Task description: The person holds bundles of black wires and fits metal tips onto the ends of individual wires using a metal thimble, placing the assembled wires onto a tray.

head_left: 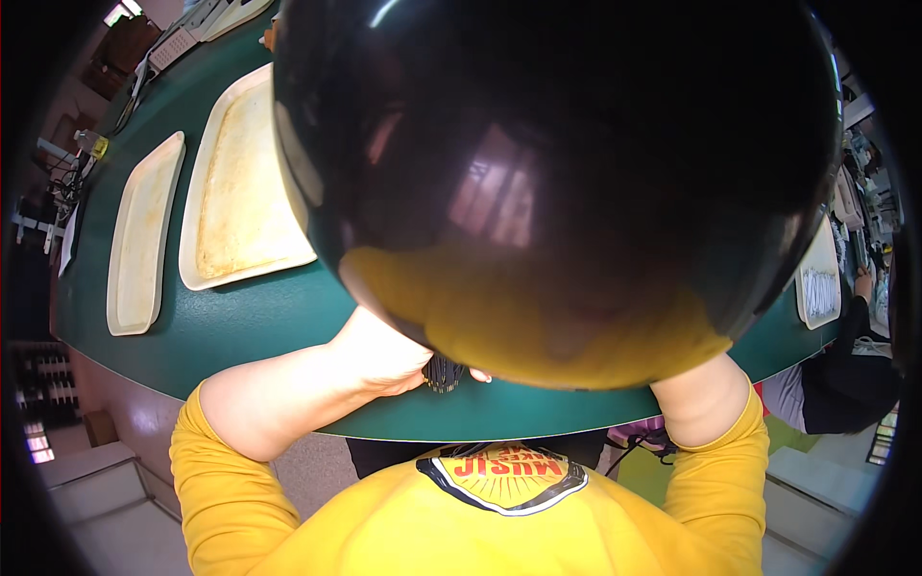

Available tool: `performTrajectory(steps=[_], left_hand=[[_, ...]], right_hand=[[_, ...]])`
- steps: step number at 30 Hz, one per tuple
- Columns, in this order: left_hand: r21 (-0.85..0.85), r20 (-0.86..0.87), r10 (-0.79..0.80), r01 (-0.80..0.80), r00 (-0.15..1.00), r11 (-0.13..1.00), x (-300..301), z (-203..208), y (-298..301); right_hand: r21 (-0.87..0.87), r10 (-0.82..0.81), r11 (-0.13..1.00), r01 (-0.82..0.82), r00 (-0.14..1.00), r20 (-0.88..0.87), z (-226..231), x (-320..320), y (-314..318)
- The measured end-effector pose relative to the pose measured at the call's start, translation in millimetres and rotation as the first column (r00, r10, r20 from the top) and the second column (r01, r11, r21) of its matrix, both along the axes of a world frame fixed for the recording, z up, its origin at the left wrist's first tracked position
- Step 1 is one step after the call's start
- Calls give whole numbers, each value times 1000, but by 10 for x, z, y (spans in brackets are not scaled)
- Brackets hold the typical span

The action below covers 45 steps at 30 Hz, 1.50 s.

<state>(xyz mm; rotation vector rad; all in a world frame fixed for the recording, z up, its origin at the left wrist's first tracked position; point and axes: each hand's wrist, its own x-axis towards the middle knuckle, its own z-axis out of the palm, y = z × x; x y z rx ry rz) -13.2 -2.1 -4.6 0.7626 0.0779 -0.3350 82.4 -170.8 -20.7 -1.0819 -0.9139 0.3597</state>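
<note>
"What is in the left hand?"

"A bundle of thin, dark strands with pale tips at the near end. The hand looks closed on it, the fingers curled in, and the bundle pokes out just to the right of them."

"And the right hand?"

"Hidden, so I cannot tell its grip. Only the right forearm shows, coming up to the right of the bundle. A fingertip peeks out just right of the strands, but I can't say whose hand it belongs to."

"What covers it?"

"A dome, black, round and glossy like polished plastic. It fills the view above and right of the grip, mirroring windows up high and the yellow shirt low down. The shirt is soft cloth, its sleeves wrinkled below bare forearms."

"The surface under the grip?"

"A table, smooth and dark green, with a dull sheen."

"Any containers?"

"Beyond the grip to the left, a big tray: cream, shallow, round-cornered, with brownish stains along its bottom. Left of that, a narrower-looking tray of the same kind. Far right of the grip, a third tray holds thin white strips lying side by side."
</note>
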Motion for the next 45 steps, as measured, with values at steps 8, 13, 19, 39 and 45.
performTrajectory(steps=[8,13,19,39,45], left_hand=[[-69,-143,-105,96,984,993,37,-8,50],[-141,-132,-214,196,968,971,50,-23,76],[11,20,-6,6,1000,1000,31,-152,79],[223,130,158,-184,979,957,-33,-193,-12],[255,145,181,-214,973,943,-51,-204,-44]], right_hand=[[-36,179,983,-180,983,-25,-80,115,-56],[32,289,957,-288,942,-172,119,-13,92],[-164,7,986,11,994,106,107,83,-49],[24,-222,973,229,909,353,305,-66,51],[-141,-168,953,269,853,494,417,-75,-42]])
